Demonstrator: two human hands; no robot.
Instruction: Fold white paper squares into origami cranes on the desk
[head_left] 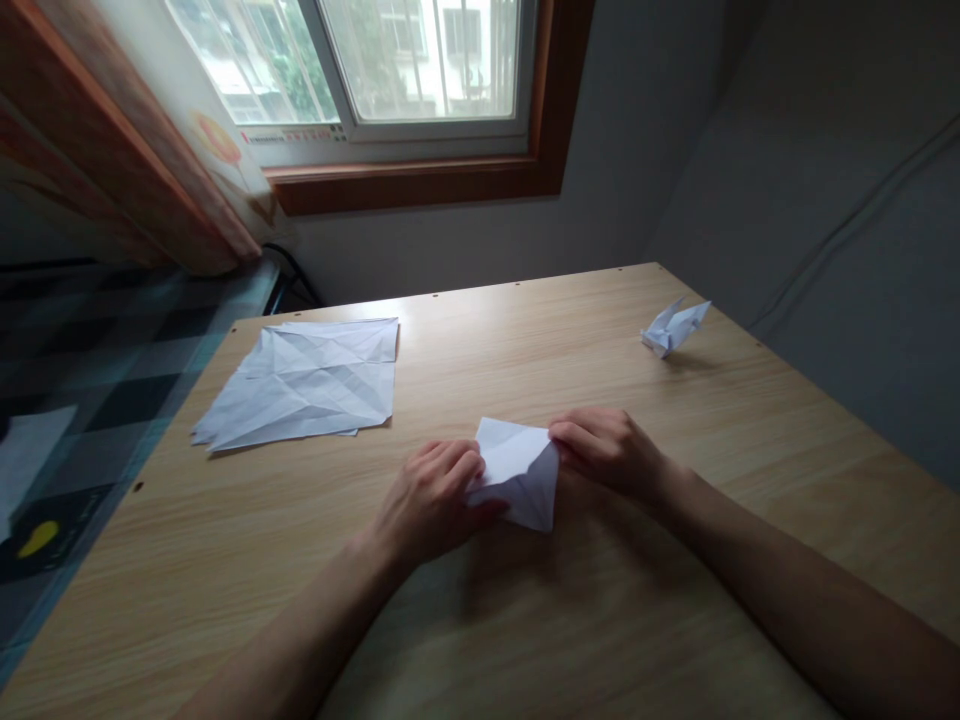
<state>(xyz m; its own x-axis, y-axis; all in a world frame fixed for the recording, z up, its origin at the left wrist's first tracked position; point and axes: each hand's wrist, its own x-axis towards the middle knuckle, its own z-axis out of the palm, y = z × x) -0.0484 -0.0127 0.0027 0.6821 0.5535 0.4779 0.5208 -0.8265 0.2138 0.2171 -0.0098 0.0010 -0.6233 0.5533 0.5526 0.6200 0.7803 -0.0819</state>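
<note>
A small, partly folded piece of white paper lies on the wooden table in front of me. My left hand is closed on its left side, fingers curled over the edge. My right hand pinches its right corner, fingertips pressed together on the paper. Both forearms stretch across the table toward it.
A stack of creased white paper sheets lies at the table's far left. A finished folded paper figure stands at the far right, close to the edge. A window and curtain are behind; a checked bed cover is to the left.
</note>
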